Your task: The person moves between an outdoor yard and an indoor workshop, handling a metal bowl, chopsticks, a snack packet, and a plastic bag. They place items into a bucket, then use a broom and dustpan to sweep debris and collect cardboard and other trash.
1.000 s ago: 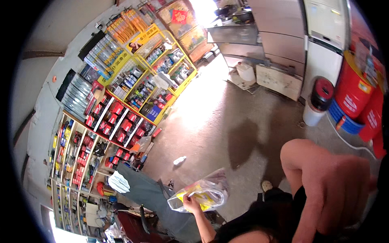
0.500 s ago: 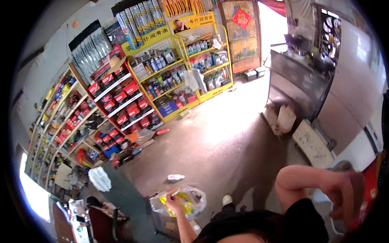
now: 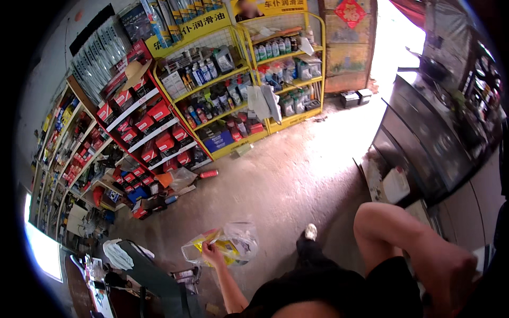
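Observation:
Below the middle of the view, my left hand (image 3: 213, 254) is closed on a clear plastic bag (image 3: 241, 236). Yellow packaging (image 3: 229, 250) shows through the film, but its exact kind cannot be made out. The bag hangs above the concrete floor. On the lower right my right arm is bent at the elbow, with my right hand (image 3: 450, 270) raised in shadow near the view's edge. Its fingers are too dark and folded away to read, and nothing held there is visible.
Yellow wire racks (image 3: 246, 95) of bottles and a red shelf (image 3: 154, 122) of boxes line the far wall. A dark metal cabinet (image 3: 424, 138) stands right, near a white jug (image 3: 395, 184). A dark green panel (image 3: 154, 270) stands lower left. My shoe (image 3: 310, 231) is on the floor.
The view has shifted toward the left and moved forward, so the racks look closer. My left hand still carries the bag. My right hand has dropped lower, and my foot has stepped forward.

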Demonstrator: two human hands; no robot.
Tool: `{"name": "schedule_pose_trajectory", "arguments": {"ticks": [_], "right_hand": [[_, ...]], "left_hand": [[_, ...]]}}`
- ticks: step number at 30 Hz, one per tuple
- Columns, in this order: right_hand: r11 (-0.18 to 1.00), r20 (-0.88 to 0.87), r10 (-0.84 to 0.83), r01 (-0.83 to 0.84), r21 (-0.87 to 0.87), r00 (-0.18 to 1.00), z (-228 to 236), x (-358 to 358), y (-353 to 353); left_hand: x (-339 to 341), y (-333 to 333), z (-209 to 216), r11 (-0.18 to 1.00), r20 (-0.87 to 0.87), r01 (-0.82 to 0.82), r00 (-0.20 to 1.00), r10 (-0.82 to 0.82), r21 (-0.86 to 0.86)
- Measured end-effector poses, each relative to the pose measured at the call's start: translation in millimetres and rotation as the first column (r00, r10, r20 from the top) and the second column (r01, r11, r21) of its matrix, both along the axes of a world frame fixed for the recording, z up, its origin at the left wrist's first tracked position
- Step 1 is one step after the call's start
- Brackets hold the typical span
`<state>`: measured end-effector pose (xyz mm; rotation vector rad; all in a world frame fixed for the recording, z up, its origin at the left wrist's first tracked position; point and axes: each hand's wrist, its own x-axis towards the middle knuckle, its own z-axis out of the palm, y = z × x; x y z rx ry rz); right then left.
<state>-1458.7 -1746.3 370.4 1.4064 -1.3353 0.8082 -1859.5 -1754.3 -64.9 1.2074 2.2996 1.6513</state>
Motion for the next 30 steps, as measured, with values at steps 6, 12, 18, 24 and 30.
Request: {"name": "schedule_pose_trajectory", "arguments": {"ticks": [6,12,18,24,30], "right_hand": [[0.919,0.008,0.037,-0.031,-0.393,0.999,-38.8,15.4,174.8],[0.348,0.252,0.188,0.175,-0.921,0.949,-131.7,16.8,355.2],[0.038,0.368,0.292,0.374,-0.927,0.883,-181.3,10.1,481.3],[-0.116,0.382,0.214,0.412,-0.904,0.899,-194.4,34.6,572.9],[-0.141,0.319,0.025,0.320,-0.937,0.947,-174.0,83.3,621.2]], "left_hand": [[10.6,147.2,4.6,0.979,-0.013,-0.117,0.993,0.121,0.169],[34.5,229.1,40.3,0.927,-0.006,-0.370,0.929,0.370,-0.065],[45.6,321.0,31.1,0.918,0.192,-0.373,0.899,0.394,-0.135],[57.9,425.7,-11.0,0.921,0.111,-0.370,0.917,0.383,-0.119],[32.6,500.7,-57.7,0.967,0.020,-0.246,0.969,0.247,-0.070]]}}
